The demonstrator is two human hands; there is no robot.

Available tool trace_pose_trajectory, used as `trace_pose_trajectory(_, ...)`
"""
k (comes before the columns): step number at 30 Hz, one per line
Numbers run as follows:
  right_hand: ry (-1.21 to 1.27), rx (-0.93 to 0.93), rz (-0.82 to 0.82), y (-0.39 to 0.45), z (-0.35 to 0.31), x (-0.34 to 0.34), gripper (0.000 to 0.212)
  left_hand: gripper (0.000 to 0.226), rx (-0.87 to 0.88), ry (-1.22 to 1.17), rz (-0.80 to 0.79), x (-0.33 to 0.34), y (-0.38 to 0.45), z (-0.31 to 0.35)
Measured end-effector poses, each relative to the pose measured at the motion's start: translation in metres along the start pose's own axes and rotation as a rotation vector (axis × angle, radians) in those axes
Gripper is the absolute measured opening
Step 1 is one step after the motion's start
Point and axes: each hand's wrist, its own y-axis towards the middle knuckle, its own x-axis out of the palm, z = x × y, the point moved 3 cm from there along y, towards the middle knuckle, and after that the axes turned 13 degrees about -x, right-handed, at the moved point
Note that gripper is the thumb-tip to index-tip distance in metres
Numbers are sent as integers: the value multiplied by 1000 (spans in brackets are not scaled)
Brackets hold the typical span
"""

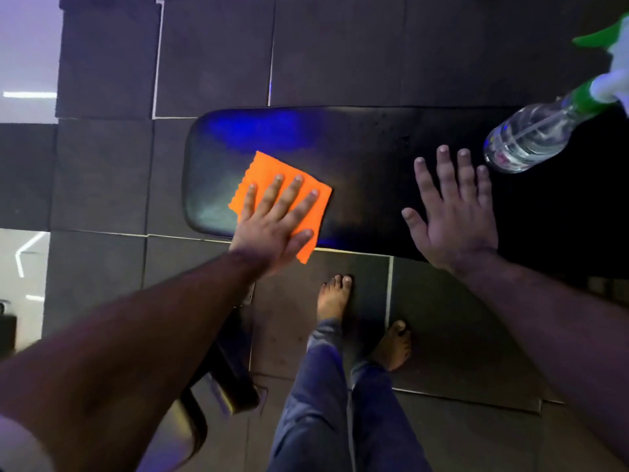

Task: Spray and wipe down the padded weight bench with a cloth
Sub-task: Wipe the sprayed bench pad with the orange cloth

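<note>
1. The padded bench (374,172) lies crosswise through the middle of the view, its black top glossy with a blue glare near its 10 o'clock corner.
2. The left hand (272,219) lies flat with fingers spread apart, pressing an orange cloth (269,172) onto the left end of the pad; it clamps nothing, only bears down. The cloth's lower corner hangs just past the bench's near edge.
3. The right hand (452,212) is open too — palm down, fingers splayed — over the pad's near edge at about 3 o'clock from the cloth. Whether it touches the pad I cannot tell.
4. A clear spray bottle (531,137) with a green neck sits tilted at 2 o'clock, just beyond the right hand's fingertips and apart from them; its head runs out of view at the edge.
5. Below the bench, at 6 o'clock, two bare feet (335,294) stand on dark floor tiles (340,46) — trouser legs above them.
</note>
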Motion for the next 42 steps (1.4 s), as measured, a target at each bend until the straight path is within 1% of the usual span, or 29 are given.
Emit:
trace_pose_trajectory(3,-5,-3,-8,0,1,-2,82,72,-334,-161,38,-5,23,64)
trace_pose_trajectory(4,-3,-9,-9,0,1,-4,82,72,-405,-210,43,-5,23,90)
trace_pose_trajectory(5,-3,-11,-12,-1,2,-6,82,72,-407,-238,38,-3,17,113)
trace_pose_trajectory(6,-3,-12,-15,-2,2,-9,82,71,-342,-235,20,1,5,132)
trace_pose_trajectory(7,-4,-16,-21,-2,1,-11,81,71,-239,-202,3,6,-11,143)
trace_pose_trajectory(9,3,-24,-37,-2,0,-15,80,71,-23,-126,-13,11,-33,134)
trace_pose_trajectory(10,9,-24,-42,-2,0,-16,79,71,43,-105,-14,11,-36,119)
trace_pose_trajectory(11,12,-22,-43,-2,0,-17,79,71,66,-92,-25,8,-35,101)
trace_pose_trajectory(13,11,-16,-33,-4,-2,-15,78,73,0,-81,-45,1,-19,67)
trace_pose_trajectory(15,13,-5,-14,-4,-3,-13,77,73,-132,-108,-61,-10,14,58)
trace_pose_trajectory(17,15,-3,-1,-3,-4,-13,76,73,-267,-152,-67,-21,46,82)
trace_pose_trajectory(18,18,-4,2,-3,-4,-14,76,74,-312,-171,-80,-24,54,101)
trace_pose_trajectory(19,20,-5,6,-4,-2,-16,75,73,-320,-182,-94,-24,57,119)
trace_pose_trajectory(20,19,-6,10,-6,-1,-17,74,73,-279,-172,-101,-23,53,135)
trace_pose_trajectory(22,20,-11,17,-8,0,-21,71,71,-90,-100,-91,-14,28,146)
trace_pose_trajectory(25,25,-24,-4,-19,4,-22,74,70,226,-16,-92,-9,10,105)
trace_pose_trajectory(27,6,-41,-30,-36,13,-19,80,72,315,52,-116,-14,19,67)
trace_pose_trajectory(28,-10,-59,-33,-46,19,-17,81,72,306,80,-129,-18,29,54)
trace_pose_trajectory(29,-28,-77,-29,-56,26,-14,81,72,260,82,-135,-21,42,47)
trace_pose_trajectory(30,-45,-92,-23,-65,32,-12,81,72,175,60,-125,-26,58,47)
trace_pose_trajectory(32,-79,-111,-21,-73,40,-9,79,73,-60,-54,-103,-39,97,70)
trace_pose_trajectory(34,-87,-114,-14,-74,41,-8,78,74,-277,-182,-129,-48,133,106)
trace_pose_trajectory(35,-82,-105,-3,-74,39,-8,78,75,-326,-202,-153,-49,144,126)
trace_pose_trajectory(36,-75,-82,17,-74,37,-9,78,76,-320,-190,-172,-47,147,145)
trace_pose_trajectory(37,-68,-38,41,-76,35,-11,79,76,-253,-148,-175,-46,141,164)
trace_pose_trajectory(38,-60,21,59,-79,35,-11,81,77,-134,-88,-173,-43,127,177)
trace_pose_trajectory(39,-52,86,65,-83,35,-12,83,76,23,-26,-165,-39,108,182)
trace_pose_trajectory(41,-46,196,53,-92,41,-12,84,76,322,60,-161,-29,76,160)
trace_pose_trajectory(42,-40,230,42,-96,45,-13,85,77,423,90,-172,-28,71,139)
